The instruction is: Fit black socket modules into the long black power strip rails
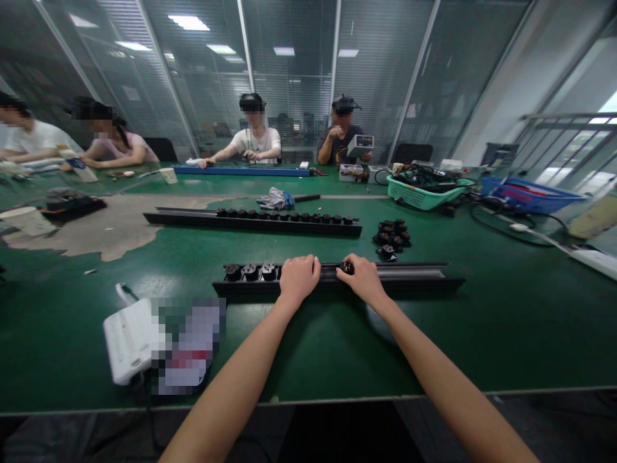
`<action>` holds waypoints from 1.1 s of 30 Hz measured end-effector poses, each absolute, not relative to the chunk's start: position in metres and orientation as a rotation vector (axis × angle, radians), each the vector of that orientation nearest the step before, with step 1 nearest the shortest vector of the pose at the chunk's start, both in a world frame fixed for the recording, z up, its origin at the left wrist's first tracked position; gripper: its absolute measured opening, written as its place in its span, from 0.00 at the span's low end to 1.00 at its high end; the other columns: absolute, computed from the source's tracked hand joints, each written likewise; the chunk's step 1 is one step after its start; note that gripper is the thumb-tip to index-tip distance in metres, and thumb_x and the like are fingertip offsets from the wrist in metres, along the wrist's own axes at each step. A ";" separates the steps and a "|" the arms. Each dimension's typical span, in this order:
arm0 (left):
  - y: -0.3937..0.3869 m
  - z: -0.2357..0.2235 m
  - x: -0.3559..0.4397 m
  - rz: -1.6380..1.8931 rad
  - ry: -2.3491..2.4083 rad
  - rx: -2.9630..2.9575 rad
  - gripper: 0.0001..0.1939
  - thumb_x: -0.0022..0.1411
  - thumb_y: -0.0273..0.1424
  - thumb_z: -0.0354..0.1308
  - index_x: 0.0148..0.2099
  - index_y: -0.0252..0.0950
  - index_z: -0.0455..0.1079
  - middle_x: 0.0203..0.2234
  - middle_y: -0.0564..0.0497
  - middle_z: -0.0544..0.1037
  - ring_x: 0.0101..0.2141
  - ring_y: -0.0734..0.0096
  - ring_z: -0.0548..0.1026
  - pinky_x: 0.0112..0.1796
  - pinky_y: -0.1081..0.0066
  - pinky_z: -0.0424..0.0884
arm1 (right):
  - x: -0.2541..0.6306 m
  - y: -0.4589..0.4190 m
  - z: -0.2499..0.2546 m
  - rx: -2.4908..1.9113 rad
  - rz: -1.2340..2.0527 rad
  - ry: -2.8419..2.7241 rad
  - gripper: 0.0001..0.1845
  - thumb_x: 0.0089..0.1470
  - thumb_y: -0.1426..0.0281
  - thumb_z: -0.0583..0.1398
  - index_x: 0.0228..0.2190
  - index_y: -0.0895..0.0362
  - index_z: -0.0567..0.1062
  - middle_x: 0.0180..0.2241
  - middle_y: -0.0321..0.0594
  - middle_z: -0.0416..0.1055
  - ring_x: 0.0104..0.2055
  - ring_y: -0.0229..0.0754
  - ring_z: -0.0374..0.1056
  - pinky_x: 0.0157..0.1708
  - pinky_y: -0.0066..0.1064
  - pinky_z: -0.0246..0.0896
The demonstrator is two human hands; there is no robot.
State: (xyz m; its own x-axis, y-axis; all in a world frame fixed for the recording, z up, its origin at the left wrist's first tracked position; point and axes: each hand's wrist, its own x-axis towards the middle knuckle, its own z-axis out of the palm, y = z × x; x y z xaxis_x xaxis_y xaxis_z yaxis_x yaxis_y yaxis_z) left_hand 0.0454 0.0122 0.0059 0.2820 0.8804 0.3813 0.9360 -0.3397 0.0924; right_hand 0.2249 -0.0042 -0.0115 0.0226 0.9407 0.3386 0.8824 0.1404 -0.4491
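A long black open-topped channel (414, 281) lies across the green table before me. Several black socket modules (250, 272) sit in its left end. My left hand (299, 278) is closed over the channel's middle, right beside those modules; whatever lies under its fingers is hidden. Between thumb and fingers of my right hand (365, 280) is another black socket module (346, 267), held at the channel just right of centre. A pile of loose black modules (393, 235) rests behind the channel, to the right.
Farther back lies a second black channel (270, 222) with a row of modules. Gloves (277, 199), a green basket (417, 195) and a blue basket (535, 195) are beyond. A white box (132, 341) with a cable stands at front left. Several people sit across the table.
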 end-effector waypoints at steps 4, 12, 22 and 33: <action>0.012 0.006 0.046 -0.553 -1.711 -2.388 0.22 0.72 0.36 0.38 0.38 0.35 0.73 0.34 0.44 0.80 0.36 0.61 0.77 0.38 0.65 0.63 | 0.233 0.002 -0.007 -1.712 0.178 -1.959 0.12 0.56 0.60 0.59 0.35 0.55 0.70 0.35 0.41 0.75 0.39 0.45 0.68 0.40 0.34 0.52; 0.012 0.007 0.046 -0.551 -1.701 -2.383 0.22 0.72 0.37 0.39 0.37 0.35 0.73 0.34 0.45 0.80 0.35 0.61 0.78 0.37 0.65 0.63 | 0.248 0.008 -0.006 -1.493 0.197 -2.164 0.13 0.57 0.58 0.59 0.36 0.56 0.70 0.33 0.41 0.73 0.35 0.42 0.67 0.37 0.32 0.54; 0.009 0.009 0.047 -0.553 -1.735 -2.397 0.22 0.72 0.37 0.38 0.39 0.35 0.73 0.35 0.44 0.80 0.37 0.61 0.77 0.40 0.65 0.64 | 0.243 -0.001 -0.017 -1.622 -0.002 -2.017 0.15 0.57 0.56 0.57 0.36 0.55 0.72 0.31 0.40 0.72 0.35 0.45 0.66 0.40 0.35 0.53; 0.009 0.010 0.047 -0.527 -1.763 -2.418 0.22 0.72 0.37 0.38 0.39 0.35 0.73 0.36 0.44 0.80 0.38 0.62 0.77 0.40 0.65 0.64 | 0.244 -0.004 -0.014 -1.651 0.022 -2.003 0.15 0.57 0.57 0.56 0.37 0.55 0.72 0.33 0.43 0.73 0.37 0.46 0.67 0.40 0.35 0.55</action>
State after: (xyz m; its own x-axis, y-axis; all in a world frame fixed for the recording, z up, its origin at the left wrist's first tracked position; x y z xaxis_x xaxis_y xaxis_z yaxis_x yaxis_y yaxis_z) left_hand 0.0469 0.0090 0.0099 0.2688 0.9032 0.3347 0.9388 -0.3234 0.1188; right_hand 0.2435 -0.0035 -0.0138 -0.1047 0.9146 0.3907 0.9057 0.2499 -0.3425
